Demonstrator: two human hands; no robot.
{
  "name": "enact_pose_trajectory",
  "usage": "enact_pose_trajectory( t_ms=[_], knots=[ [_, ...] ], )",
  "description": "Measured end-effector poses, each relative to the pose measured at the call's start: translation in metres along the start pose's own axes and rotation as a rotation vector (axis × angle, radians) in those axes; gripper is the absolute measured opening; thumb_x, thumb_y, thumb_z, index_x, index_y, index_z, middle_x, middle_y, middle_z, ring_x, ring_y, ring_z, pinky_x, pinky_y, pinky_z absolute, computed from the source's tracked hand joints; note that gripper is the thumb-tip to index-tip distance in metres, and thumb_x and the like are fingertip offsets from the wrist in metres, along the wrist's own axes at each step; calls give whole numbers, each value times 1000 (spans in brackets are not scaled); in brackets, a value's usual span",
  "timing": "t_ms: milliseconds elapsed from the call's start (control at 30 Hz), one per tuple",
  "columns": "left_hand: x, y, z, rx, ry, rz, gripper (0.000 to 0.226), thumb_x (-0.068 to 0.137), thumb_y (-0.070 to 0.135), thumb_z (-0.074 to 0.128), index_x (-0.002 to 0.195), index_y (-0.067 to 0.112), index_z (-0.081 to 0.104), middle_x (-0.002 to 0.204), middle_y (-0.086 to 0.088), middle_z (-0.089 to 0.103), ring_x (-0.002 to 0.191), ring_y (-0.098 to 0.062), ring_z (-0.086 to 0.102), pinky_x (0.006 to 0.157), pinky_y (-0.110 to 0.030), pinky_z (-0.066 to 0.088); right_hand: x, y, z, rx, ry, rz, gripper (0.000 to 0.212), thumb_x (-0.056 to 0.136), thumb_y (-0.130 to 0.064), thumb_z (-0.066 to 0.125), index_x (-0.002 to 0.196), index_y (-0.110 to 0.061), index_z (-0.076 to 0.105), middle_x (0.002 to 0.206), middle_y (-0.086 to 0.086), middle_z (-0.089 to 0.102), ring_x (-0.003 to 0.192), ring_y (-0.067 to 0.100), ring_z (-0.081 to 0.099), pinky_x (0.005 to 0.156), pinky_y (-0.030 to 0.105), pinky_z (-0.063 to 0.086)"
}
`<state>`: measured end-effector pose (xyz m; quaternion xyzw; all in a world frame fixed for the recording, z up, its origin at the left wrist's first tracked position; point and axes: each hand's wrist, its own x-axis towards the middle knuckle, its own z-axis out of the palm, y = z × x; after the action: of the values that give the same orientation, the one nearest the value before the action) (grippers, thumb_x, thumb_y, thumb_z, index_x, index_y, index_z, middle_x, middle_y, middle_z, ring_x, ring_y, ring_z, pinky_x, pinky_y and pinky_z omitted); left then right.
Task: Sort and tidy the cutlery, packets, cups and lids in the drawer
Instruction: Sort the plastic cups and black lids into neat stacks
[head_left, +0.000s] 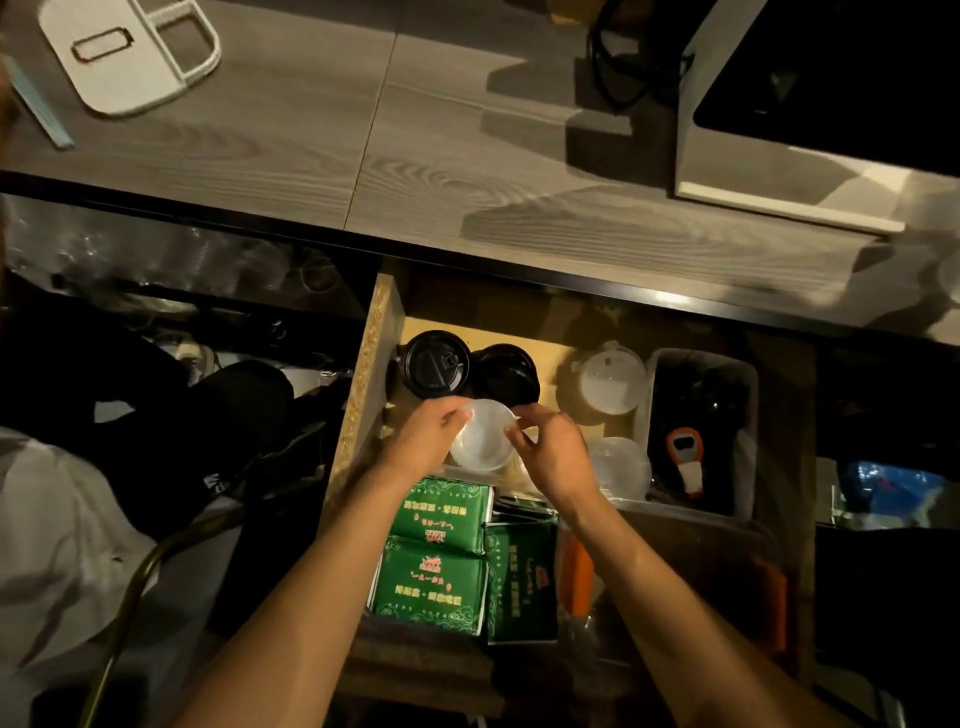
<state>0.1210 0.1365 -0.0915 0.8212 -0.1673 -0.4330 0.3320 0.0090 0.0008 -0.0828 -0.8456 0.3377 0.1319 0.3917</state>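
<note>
Both hands meet over the open drawer (370, 364), and each grip pinches the rim of a clear plastic cup (483, 436): the left hand (423, 436) from the left, the right hand (553, 457) from the right. Just behind the cup stand two black lids (434, 366); clear lids (613, 382) lie to the right, beside a clear bin (748, 415). Green packets (436, 551) lie under the forearms. The wood-grain table (467, 171) runs above
</note>
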Motion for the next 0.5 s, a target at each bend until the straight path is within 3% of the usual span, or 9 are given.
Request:
enact_pose_trajectory(
  t_ms=[167,300,367,500],
  knots=[
    [0,-4,-1,46,43,24,31,100,18,55,131,18,64,118,-1,69,109,-18,60,93,-36,49,-5,10,-5,67,70,97,37,95,-33,60,128,-17,59,134,8,56,127,24,50,106,40,42],
    [-2,-2,-2,73,87,26,34,99,15,56,132,18,63,121,-3,69,111,-22,62,96,-41,52,-8,16,-8,29,66,98,32,100,-32,52,125,-13,61,130,10,60,127,22,49,101,24,34],
    [-3,0,-2,98,88,21,35,99,15,56,133,18,62,123,-2,68,113,-21,62,95,-35,50,-9,17,-12,42,61,103,32,102,-27,49,128,-12,58,131,9,58,125,21,51,96,16,32],
    [-5,9,2,125,113,20,39,98,13,57,136,19,60,127,-4,67,114,-22,61,90,-30,47,-11,25,-18,-1,97,77,38,96,-20,56,134,-18,55,133,5,54,126,22,49,105,33,43]
  ],
)
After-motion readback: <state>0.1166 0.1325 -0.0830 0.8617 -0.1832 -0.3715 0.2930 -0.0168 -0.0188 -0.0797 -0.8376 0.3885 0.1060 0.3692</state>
